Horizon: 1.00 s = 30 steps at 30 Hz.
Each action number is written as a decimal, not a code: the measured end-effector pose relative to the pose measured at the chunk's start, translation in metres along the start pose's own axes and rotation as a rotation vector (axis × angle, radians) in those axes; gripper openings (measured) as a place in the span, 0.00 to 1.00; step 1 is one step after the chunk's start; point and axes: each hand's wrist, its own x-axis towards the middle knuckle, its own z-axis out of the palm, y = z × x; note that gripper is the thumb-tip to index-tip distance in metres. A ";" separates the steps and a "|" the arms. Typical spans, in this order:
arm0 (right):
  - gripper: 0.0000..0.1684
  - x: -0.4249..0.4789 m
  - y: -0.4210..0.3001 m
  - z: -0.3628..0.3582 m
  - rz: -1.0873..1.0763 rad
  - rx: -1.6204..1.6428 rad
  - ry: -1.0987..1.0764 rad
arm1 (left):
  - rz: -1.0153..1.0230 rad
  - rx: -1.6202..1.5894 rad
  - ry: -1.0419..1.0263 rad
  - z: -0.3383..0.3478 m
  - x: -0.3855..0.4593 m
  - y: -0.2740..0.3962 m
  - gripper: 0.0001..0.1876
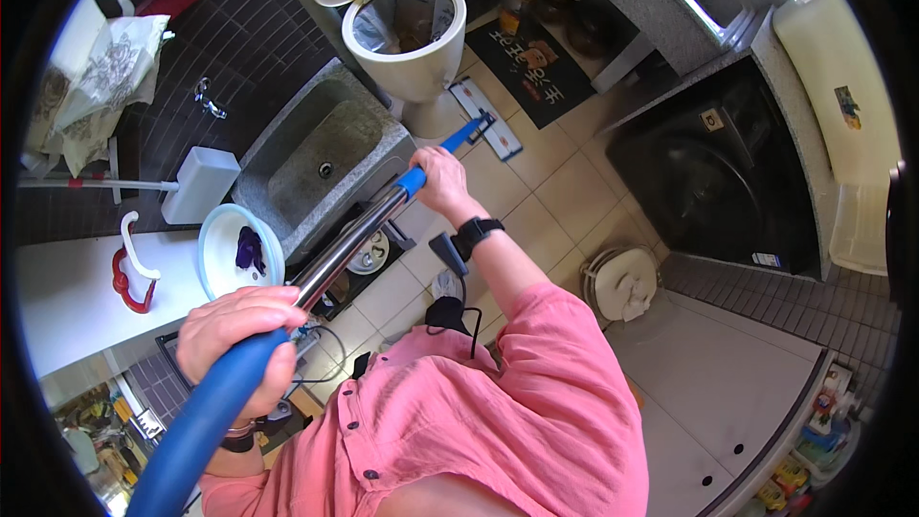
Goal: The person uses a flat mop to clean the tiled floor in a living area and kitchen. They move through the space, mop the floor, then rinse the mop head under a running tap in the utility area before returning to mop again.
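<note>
My left hand (237,337) is wrapped around the upper part of a flat mop's pole (352,248), close to its thick blue grip (204,424). Further down, my right hand (441,183) closes on the pole near its lower blue sleeve. The flat mop head (488,118), white with blue edges, lies on the beige tiled floor (571,187). It sits between a white bin (406,75) and a black doormat (531,72) that bears writing.
A grey stone sink (327,129) lies left of the pole. On the white counter (64,301) stands a pale basin (240,251) with dark purple cloth inside. At the right are a black front-loading washing machine (707,179) and a round stool (621,283). A plastic bottle (515,7) stands behind the mat.
</note>
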 end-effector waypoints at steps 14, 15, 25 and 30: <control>0.09 -0.080 -0.128 0.025 -0.164 0.303 -0.456 | -0.040 0.262 0.029 -0.123 -0.084 0.053 0.15; 0.09 -0.080 -0.137 0.029 -0.175 0.324 -0.493 | -0.008 0.268 -0.048 -0.129 -0.086 0.057 0.15; 0.13 -0.076 -0.116 0.073 -0.145 0.302 -0.552 | 0.022 -0.026 0.401 -0.113 -0.110 0.040 0.09; 0.08 -0.091 -0.119 0.086 -0.096 0.311 -0.580 | -0.113 -0.021 0.476 -0.117 -0.114 0.052 0.07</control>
